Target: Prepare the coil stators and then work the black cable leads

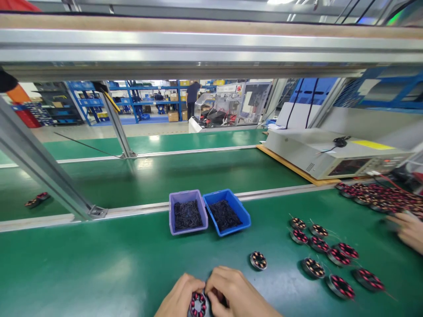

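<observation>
At the bottom centre my left hand (181, 296) is closed on a small round motor stator (198, 313) with red-wound coils around an open centre. My right hand (236, 291) is pressed up close to the stator's right side, thumb and fingers pinched together. Whatever those fingers hold is hidden. A single stator with copper-coloured coils (258, 260) lies on the green tabletop, just beyond my right hand. Ahead of both hands stand a purple bin (172, 215) and a blue bin (245, 215), each holding many short, thin black pieces.
Several stators with loose wire ends (319, 244) lie to the right. Behind them is a dense pile of stators (383, 198), near a co-worker's blurred hand (410, 231). A grey instrument (297, 149) rests on a wooden board. A metal post (49, 163) rises at left; a beam (211, 50) crosses overhead.
</observation>
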`<state>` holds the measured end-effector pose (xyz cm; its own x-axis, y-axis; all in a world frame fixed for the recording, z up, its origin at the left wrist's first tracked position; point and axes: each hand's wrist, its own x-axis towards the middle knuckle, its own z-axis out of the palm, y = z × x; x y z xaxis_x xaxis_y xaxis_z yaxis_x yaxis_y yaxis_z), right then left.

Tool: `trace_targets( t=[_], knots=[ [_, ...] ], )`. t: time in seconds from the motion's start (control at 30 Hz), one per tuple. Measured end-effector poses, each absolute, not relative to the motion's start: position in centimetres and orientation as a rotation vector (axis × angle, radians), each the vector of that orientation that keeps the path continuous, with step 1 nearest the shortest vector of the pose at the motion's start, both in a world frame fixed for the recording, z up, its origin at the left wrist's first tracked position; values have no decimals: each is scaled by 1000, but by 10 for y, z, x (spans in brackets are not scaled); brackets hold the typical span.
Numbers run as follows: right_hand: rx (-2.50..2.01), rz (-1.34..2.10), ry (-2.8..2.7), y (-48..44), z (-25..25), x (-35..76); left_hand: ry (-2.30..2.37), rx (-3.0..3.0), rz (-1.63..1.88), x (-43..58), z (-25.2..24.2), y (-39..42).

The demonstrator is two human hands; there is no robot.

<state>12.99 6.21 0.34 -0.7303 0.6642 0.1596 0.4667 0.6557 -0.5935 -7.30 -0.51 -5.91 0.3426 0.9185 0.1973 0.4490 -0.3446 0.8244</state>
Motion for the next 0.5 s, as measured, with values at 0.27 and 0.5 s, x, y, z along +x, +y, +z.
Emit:
trace_targets(
  t=[0.27, 0.5],
  knots=[
    [-928, 593, -2510, 58, -2, 126, 1235, 1941, 924, -70, -54, -6],
    [-912, 262, -2419, 30, -40, 121, 1319, 1936, 911, -67, -41, -9]
  ],
)
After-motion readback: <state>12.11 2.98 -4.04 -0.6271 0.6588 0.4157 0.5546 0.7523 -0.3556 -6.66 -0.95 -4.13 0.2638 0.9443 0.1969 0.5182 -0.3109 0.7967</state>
